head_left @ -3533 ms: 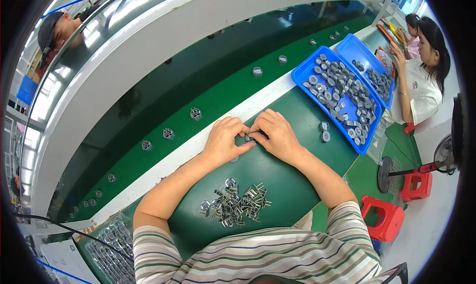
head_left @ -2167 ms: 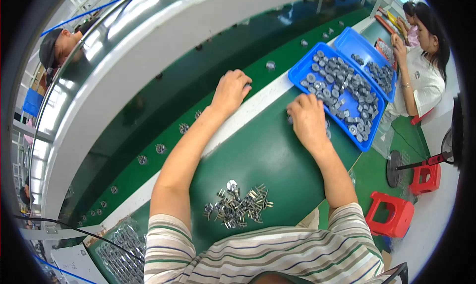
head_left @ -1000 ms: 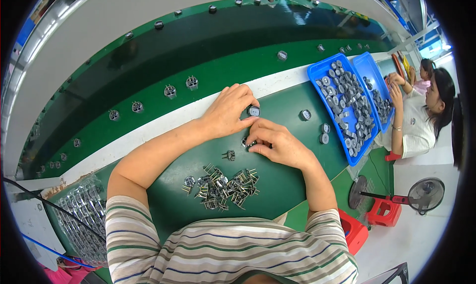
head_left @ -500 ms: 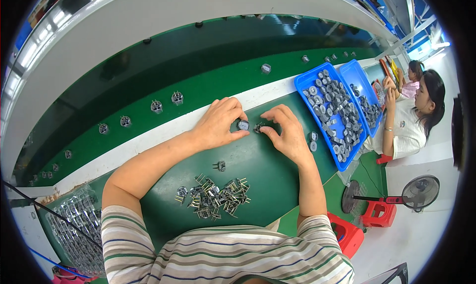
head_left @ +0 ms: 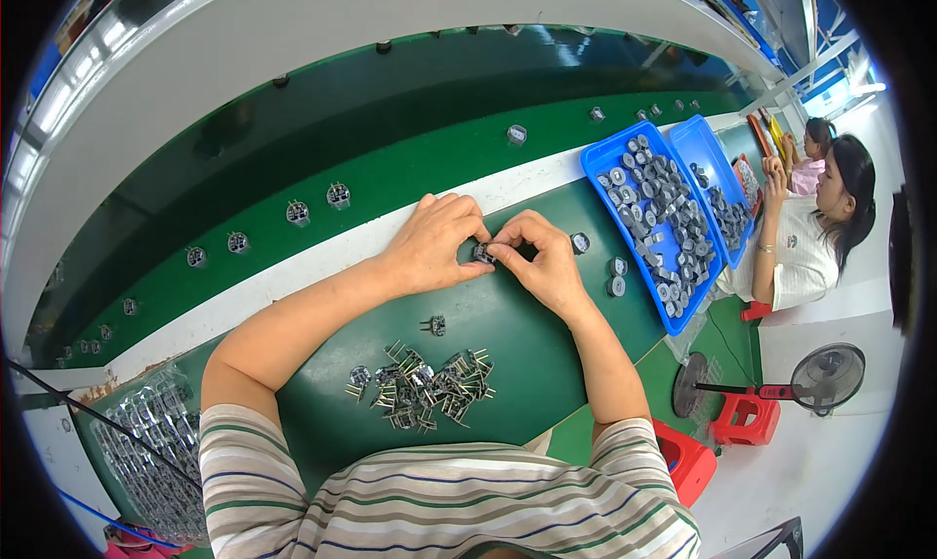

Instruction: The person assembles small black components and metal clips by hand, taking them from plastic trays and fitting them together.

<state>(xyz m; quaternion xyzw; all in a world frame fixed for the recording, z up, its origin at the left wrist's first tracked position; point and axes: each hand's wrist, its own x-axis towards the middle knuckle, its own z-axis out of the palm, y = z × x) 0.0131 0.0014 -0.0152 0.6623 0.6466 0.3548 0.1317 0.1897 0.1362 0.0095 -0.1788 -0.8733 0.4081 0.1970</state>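
Observation:
In front of me, my left hand (head_left: 437, 245) pinches a small round grey housing (head_left: 479, 257) between thumb and fingers. My right hand (head_left: 543, 266) meets it, its thumb and fingertips closed on a small dark circuit board with pins, mostly hidden, against the housing's open side. Whether the board sits inside cannot be made out. Below the hands lies a single circuit board (head_left: 437, 325) on the green tabletop (head_left: 547, 383), and nearer to me is a heap of similar boards with pins (head_left: 420, 388). One loose grey cap (head_left: 581, 243) rests just right of my right hand.
A blue tray (head_left: 597, 159) full of grey housings stands at the right, with a second blue tray (head_left: 688, 134) beyond it. Behind a white ledge (head_left: 293, 274), a green conveyor belt (head_left: 410, 168) carries spaced pieces. Clear plastic trays (head_left: 151, 452) stack at left. A co-worker (head_left: 795, 227) sits at right.
My right hand has moved left, bringing the circuit board against the housing in my left hand. The loose cap beside it has come into view. Pieces on the belt have shifted slightly left.

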